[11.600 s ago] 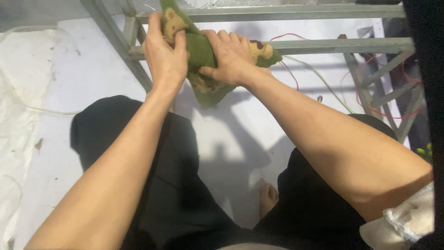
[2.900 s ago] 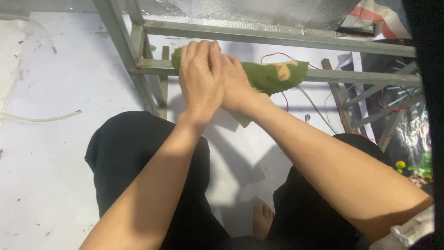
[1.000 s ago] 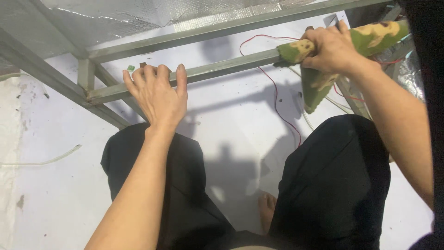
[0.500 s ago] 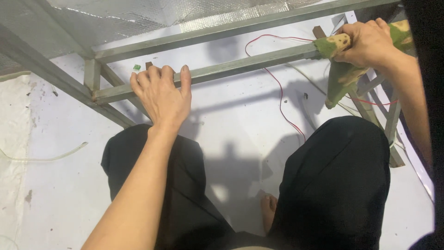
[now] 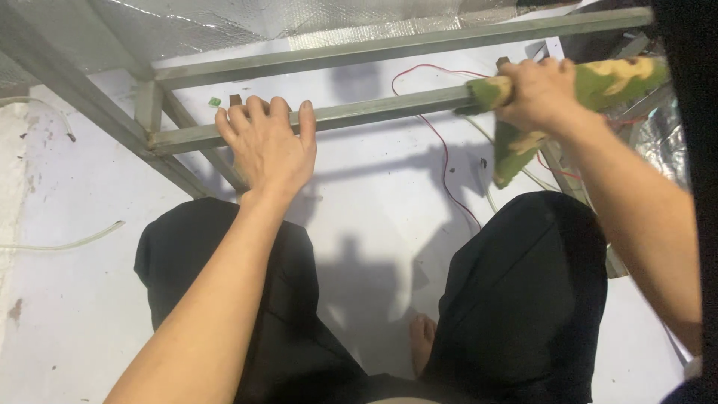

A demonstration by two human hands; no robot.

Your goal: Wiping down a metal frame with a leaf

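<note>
While the right hand's fingers (image 5: 540, 78) were clenched round the camouflage cloth (image 5: 598, 82) on the metal rail (image 5: 374, 112), the left hand (image 5: 268, 146) lay flat, released, gripping nothing. Firm, even pressure along the rail was judged advisable.

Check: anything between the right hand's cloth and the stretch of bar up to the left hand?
Nothing visible. The right hand presses the green cloth on the metal bar; that bar runs bare to the left hand. A red wire lies below, on the floor.
</note>
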